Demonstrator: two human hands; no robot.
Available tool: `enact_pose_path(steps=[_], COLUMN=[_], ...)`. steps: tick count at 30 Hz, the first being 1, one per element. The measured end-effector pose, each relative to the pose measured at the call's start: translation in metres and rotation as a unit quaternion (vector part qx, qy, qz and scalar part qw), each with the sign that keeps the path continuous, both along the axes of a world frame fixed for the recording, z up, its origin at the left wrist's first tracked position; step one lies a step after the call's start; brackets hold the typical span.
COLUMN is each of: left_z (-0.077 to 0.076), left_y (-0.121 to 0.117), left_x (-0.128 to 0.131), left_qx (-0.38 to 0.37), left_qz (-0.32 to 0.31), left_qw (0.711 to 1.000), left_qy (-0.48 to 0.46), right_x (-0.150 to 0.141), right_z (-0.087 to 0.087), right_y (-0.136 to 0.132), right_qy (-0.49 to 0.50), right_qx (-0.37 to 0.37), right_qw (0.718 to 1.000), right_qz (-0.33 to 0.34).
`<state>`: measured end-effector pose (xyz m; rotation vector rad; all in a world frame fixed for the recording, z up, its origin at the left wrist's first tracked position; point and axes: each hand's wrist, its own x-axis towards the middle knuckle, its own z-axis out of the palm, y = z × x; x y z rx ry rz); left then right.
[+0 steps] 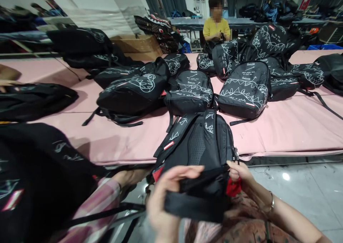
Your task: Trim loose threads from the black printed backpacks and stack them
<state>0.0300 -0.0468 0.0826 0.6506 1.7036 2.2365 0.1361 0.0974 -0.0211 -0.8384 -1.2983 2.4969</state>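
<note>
A black backpack with white scribble prints on its shoulder straps lies back side up, partly over the near edge of the pink table. My left hand, slightly blurred, curls around a wide black fabric part at the backpack's near end. My right hand is closed on the backpack's right edge, close to a zipper pull. Beneath the right fingers hangs a piece of red fabric. What lies inside the near end of the backpack cannot be made out.
Several printed black backpacks stand and lie across the pink table. At the left, a co-worker's plaid sleeve reaches close beside a large black backpack. A person in yellow sits beyond, and a cardboard box stands behind.
</note>
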Motion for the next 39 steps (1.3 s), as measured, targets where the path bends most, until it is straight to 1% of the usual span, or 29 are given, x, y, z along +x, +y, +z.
enact_pose_path(steps=[1,2,3,4,5,6,8,9,10,11,13,15,16,17,18,19,20,21,22,23,24,25,27,29,31,34,36,37,39], left_z=[0.01,0.017,0.02,0.02,0.017,0.012,-0.001,-0.008,-0.015,-0.021,-0.031,-0.037,-0.039,-0.04,-0.04,-0.04,-0.039,-0.038,-0.037,-0.035,-0.035,-0.034,-0.035,-0.038,-0.04,-0.039,-0.037,-0.036,-0.034], left_y=[-0.007,-0.013,-0.018,-0.021,-0.024,-0.025,-0.023,-0.02,-0.016,-0.011,0.0,0.011,0.016,0.02,0.022,0.023,0.022,0.02,0.017,0.013,0.008,0.003,-0.005,-0.009,-0.01,-0.009,-0.008,-0.007,-0.007], left_x=[-0.011,-0.023,-0.033,-0.04,-0.045,-0.047,-0.042,-0.038,-0.031,-0.024,-0.007,0.011,0.019,0.027,0.033,0.037,0.04,0.041,0.041,0.04,0.039,0.037,0.034,0.031,0.028,0.024,0.024,0.024,0.025], left_qx=[0.05,0.097,0.134,0.155,0.161,0.152,0.107,0.084,0.065,0.054,0.035,-0.003,-0.027,-0.051,-0.07,-0.085,-0.097,-0.11,-0.122,-0.133,-0.144,-0.153,-0.162,-0.153,-0.127,-0.089,-0.075,-0.071,-0.072], left_qz=[0.062,0.093,0.103,0.098,0.068,0.025,-0.079,-0.126,-0.166,-0.204,-0.282,-0.363,-0.399,-0.425,-0.436,-0.429,-0.4,-0.35,-0.284,-0.216,-0.16,-0.121,-0.083,-0.052,-0.002,0.055,0.065,0.067,0.067], left_qw=[0.995,0.984,0.973,0.966,0.961,0.957,0.941,0.927,0.912,0.895,0.852,0.801,0.777,0.759,0.754,0.765,0.795,0.836,0.879,0.913,0.934,0.945,0.95,0.952,0.951,0.943,0.94,0.939,0.94], left_qy=[-0.058,-0.115,-0.155,-0.183,-0.215,-0.246,-0.312,-0.342,-0.369,-0.393,-0.439,-0.476,-0.486,-0.49,-0.487,-0.473,-0.447,-0.409,-0.364,-0.32,-0.285,-0.263,-0.252,-0.261,-0.282,-0.316,-0.327,-0.33,-0.326], right_x=[0.006,0.014,0.022,0.031,0.041,0.05,0.066,0.072,0.074,0.074,0.065,0.046,0.034,0.022,0.01,-0.002,-0.012,-0.021,-0.028,-0.034,-0.037,-0.04,-0.04,-0.034,-0.023,-0.007,-0.001,0.0,-0.001], right_z=[-0.003,-0.006,-0.009,-0.012,-0.016,-0.019,-0.022,-0.021,-0.018,-0.011,0.008,0.031,0.042,0.051,0.057,0.061,0.063,0.062,0.061,0.059,0.056,0.054,0.05,0.048,0.048,0.048,0.047,0.047,0.049], right_y=[0.002,0.003,0.003,0.004,0.004,0.006,0.013,0.018,0.022,0.026,0.028,0.022,0.018,0.013,0.008,0.004,0.0,-0.002,-0.004,-0.005,-0.005,-0.006,-0.006,-0.006,-0.007,-0.008,-0.009,-0.01,-0.011], right_qy=[-0.016,-0.037,-0.059,-0.077,-0.094,-0.099,-0.104,-0.119,-0.136,-0.151,-0.146,-0.093,-0.068,-0.049,-0.036,-0.029,-0.023,-0.015,-0.006,0.005,0.016,0.026,0.035,0.031,0.027,0.064,0.087,0.089,0.083], right_qx=[0.001,0.021,0.057,0.103,0.155,0.203,0.274,0.312,0.348,0.382,0.42,0.4,0.384,0.36,0.328,0.301,0.285,0.271,0.261,0.254,0.248,0.247,0.281,0.36,0.464,0.598,0.657,0.679,0.709], right_qw=[1.0,0.998,0.995,0.99,0.983,0.974,0.944,0.925,0.909,0.897,0.892,0.91,0.92,0.929,0.938,0.945,0.95,0.956,0.962,0.965,0.967,0.967,0.956,0.93,0.885,0.799,0.748,0.728,0.699], right_qz=[-0.018,-0.038,-0.049,-0.053,-0.037,0.013,0.149,0.18,0.185,0.162,0.084,0.048,0.048,0.069,0.102,0.127,0.124,0.107,0.084,0.064,0.059,0.063,0.072,0.061,0.03,0.015,0.029,0.035,0.029])
